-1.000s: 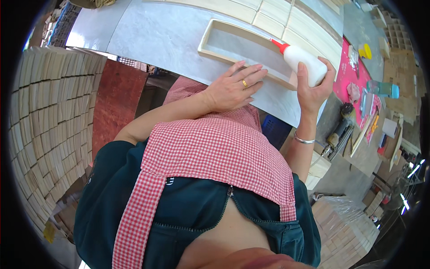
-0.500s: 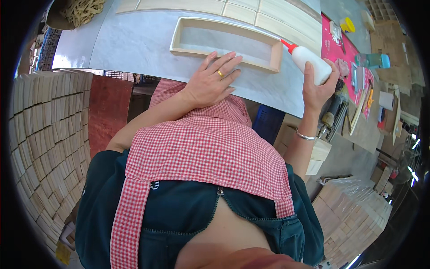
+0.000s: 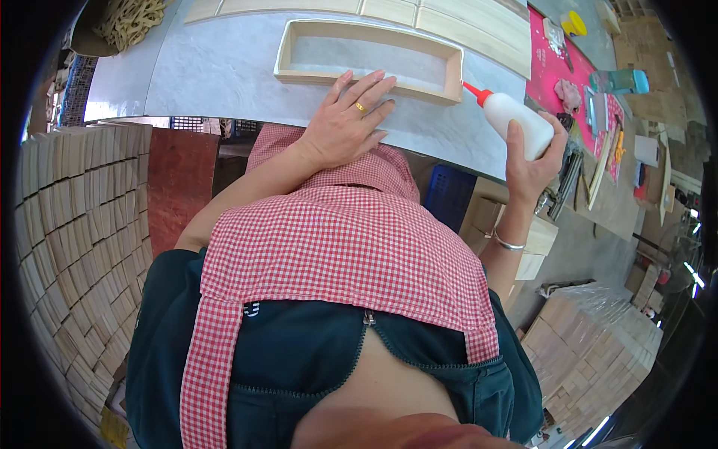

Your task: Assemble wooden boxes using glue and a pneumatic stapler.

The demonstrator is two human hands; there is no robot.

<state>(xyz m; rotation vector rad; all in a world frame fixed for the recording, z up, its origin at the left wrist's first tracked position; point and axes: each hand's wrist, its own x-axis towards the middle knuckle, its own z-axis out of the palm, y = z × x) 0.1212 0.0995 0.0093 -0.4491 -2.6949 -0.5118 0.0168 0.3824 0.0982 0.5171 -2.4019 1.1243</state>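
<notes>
Right hand [image 3: 532,173] curls round white bottle [image 3: 517,123], red nozzle [image 3: 479,93] just beside the right end of wooden frame [image 3: 455,76] on counter [image 3: 224,82], left hand [image 3: 340,129], loosely spread, gripping nothing, at its near wall: likely gluing, next calling for careful nozzle-to-rim aim.

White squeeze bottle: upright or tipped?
Tipped: the white squeeze bottle slants in the right hand, its red nozzle pointing toward the rectangular wooden frame.
</notes>
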